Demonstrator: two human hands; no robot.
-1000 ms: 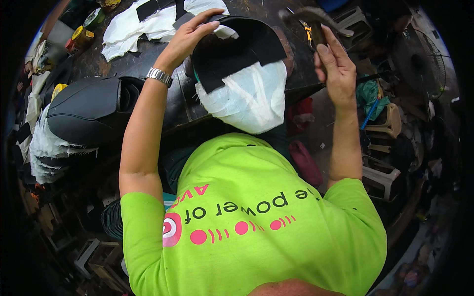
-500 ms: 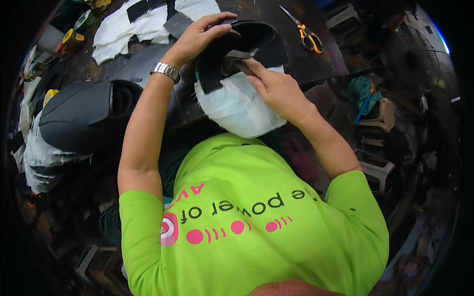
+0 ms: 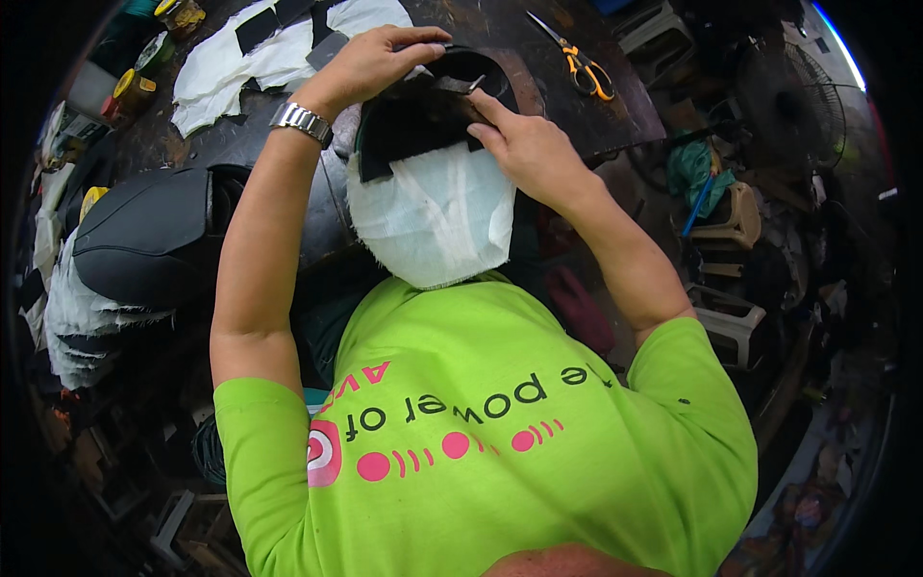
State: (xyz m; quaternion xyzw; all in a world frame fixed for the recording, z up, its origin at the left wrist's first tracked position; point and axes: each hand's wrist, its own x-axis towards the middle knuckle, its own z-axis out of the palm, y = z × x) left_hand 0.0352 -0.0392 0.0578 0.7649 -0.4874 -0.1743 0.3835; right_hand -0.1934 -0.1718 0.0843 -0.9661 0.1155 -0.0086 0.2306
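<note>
A black curved piece point(image 3: 413, 125) with a dark hollow inside stands tilted at the near edge of the table. Frayed white cloth point(image 3: 433, 212) hangs from its near side toward my shirt. My left hand point(image 3: 380, 62), with a metal watch at the wrist, grips the far rim, fingers laid over the edge. In my right hand point(image 3: 524, 149) is a dark tool with a metal head point(image 3: 457, 85), held inside the hollow. My index finger stretches along it; its handle is mostly hidden in my grip, so I cannot tell its exact kind.
Orange-handled scissors point(image 3: 584, 72) lie on the dark table point(image 3: 635, 120) at right. A black moulded shell point(image 3: 144, 231) with white cloth sits at left. White cloth pieces point(image 3: 221, 82) and yellow-lidded jars point(image 3: 135, 82) are farther back. Plastic stools point(image 3: 735, 216) and a fan point(image 3: 803, 106) stand at right.
The black piece has tipped and shifted left, showing more white cloth toward me. The tool's head has moved up and slightly left in the hollow. Both hands have shifted slightly left.
</note>
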